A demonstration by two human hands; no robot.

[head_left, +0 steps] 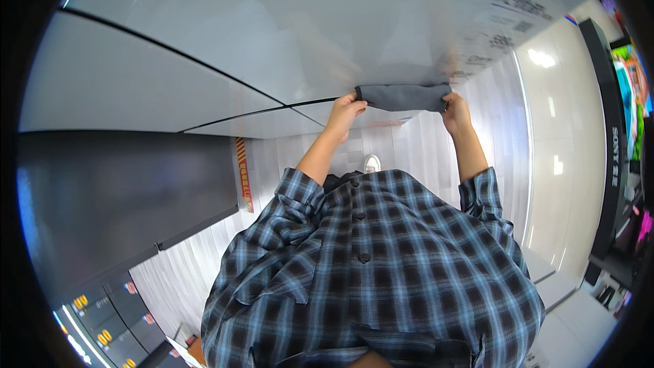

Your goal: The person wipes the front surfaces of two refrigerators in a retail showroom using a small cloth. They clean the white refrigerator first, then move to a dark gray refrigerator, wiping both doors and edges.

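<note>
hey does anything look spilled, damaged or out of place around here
Nothing stands out: the gray cloth is held between the left hand and right hand, and no spill shows on the visible floor.

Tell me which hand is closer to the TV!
The right hand, which pinches the right end of the gray cloth, on the television side. The left hand pinches the cloth's other end, farther from it.

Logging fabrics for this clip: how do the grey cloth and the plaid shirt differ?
The cloth is plain dark grey; the shirt is checked in blue and black. The cloth is held by its ends between the left hand and right hand, while the shirt is worn, with buttons down its front. Both look like fabric.
</note>
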